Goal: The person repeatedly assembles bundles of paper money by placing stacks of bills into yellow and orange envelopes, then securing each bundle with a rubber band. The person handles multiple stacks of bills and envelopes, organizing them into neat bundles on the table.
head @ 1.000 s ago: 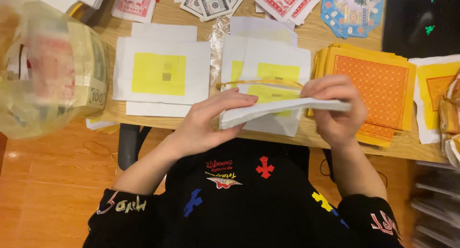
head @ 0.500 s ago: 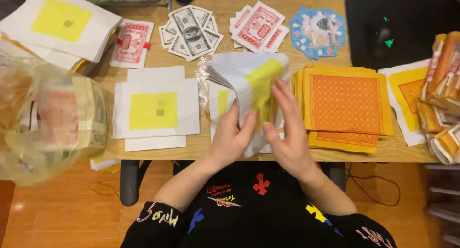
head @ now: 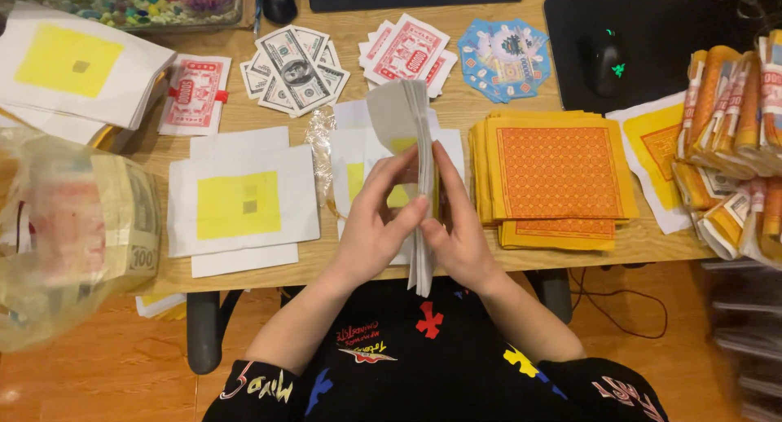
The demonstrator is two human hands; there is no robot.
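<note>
Both hands held 1 stack of white paper point(head: 422, 186) on its edge, over the near side of the desk point(head: 464, 108). Left hand point(head: 376, 226) was curled on the stack's 9 o'clock side, fingers closed on it. Right hand point(head: 458, 226) pressed flat on its 3 o'clock side. A white sheet with a yellow square point(head: 240, 202) lay at 9 o'clock from the hands. Orange sheets point(head: 558, 173) lay at 3 o'clock, just beside the stack. Play money point(head: 295, 68) sat at 11 o'clock. A black mouse point(head: 607, 63) sat at 1 o'clock.
</note>
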